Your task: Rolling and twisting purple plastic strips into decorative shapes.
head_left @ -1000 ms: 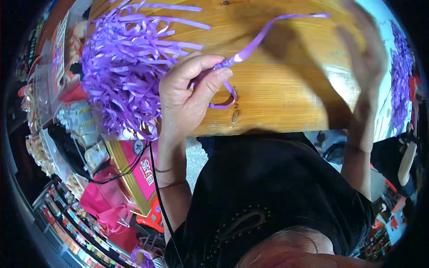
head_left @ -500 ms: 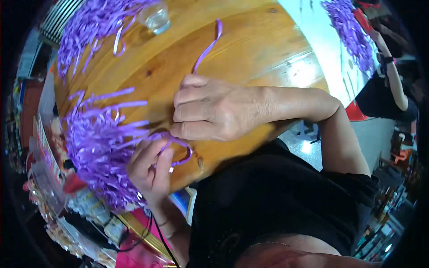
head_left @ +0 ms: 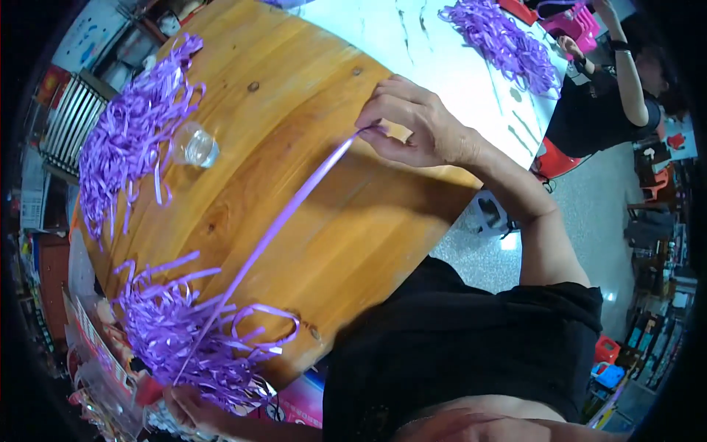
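My right hand point(head_left: 423, 124) is raised over the far right part of the wooden table, its thumb and fingers pinching one end of a shiny purple ribbon point(head_left: 283, 217). Taut and straight, the ribbon slants down to the lower left, across a near heap of purple ribbons point(head_left: 173, 324). Its other end meets my left hand point(head_left: 190, 407), low by the table's left edge, where the fingers close on it and are partly hard to see. A loose loop of ribbon point(head_left: 293, 331) sticks out from the heap's right side.
A second purple ribbon heap point(head_left: 129, 140) lies at the far left, with a clear glass point(head_left: 197, 146) beside it on the wooden table point(head_left: 294, 88). Beyond, a white table point(head_left: 361, 26) bears another purple ribbon pile point(head_left: 508, 48). A person in black point(head_left: 596, 110) is at its right.
My hands have moved far apart, the right one up and away, the left one down and left. The ribbon is now stretched straight between them. The view has shifted too.
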The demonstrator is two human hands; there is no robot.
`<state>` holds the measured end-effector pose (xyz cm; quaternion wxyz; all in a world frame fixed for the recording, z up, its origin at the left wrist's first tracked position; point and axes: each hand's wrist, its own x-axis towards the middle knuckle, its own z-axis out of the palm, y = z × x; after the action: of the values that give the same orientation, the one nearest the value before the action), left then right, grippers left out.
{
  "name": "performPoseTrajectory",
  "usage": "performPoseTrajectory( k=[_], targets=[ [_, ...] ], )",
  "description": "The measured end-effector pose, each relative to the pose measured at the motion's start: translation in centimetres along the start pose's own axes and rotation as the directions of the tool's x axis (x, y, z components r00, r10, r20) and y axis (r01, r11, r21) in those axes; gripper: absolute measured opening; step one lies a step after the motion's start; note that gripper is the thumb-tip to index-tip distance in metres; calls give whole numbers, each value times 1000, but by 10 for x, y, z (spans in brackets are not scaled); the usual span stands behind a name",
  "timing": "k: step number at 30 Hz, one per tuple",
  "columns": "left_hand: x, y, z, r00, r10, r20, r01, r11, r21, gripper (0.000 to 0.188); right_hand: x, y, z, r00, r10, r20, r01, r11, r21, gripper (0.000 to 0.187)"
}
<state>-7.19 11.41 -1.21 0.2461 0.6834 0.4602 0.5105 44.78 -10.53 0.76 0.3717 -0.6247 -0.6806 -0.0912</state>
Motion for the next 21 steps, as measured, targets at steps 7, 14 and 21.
performPoseTrajectory(
  k=[7,14,21],
  targets=[
    [8,8,-6,992,63,-108,-49,990,130,26,-23,15,-26,972,188,-140,-186,982,26,14],
    [10,17,-2,971,189,-145,-122,918,377,20,-27,19,-24,886,452,-103,-386,842,376,8],
    [16,18,3,960,257,-111,-137,776,616,17,-25,21,-13,734,675,75,-434,381,816,14]
  ],
)
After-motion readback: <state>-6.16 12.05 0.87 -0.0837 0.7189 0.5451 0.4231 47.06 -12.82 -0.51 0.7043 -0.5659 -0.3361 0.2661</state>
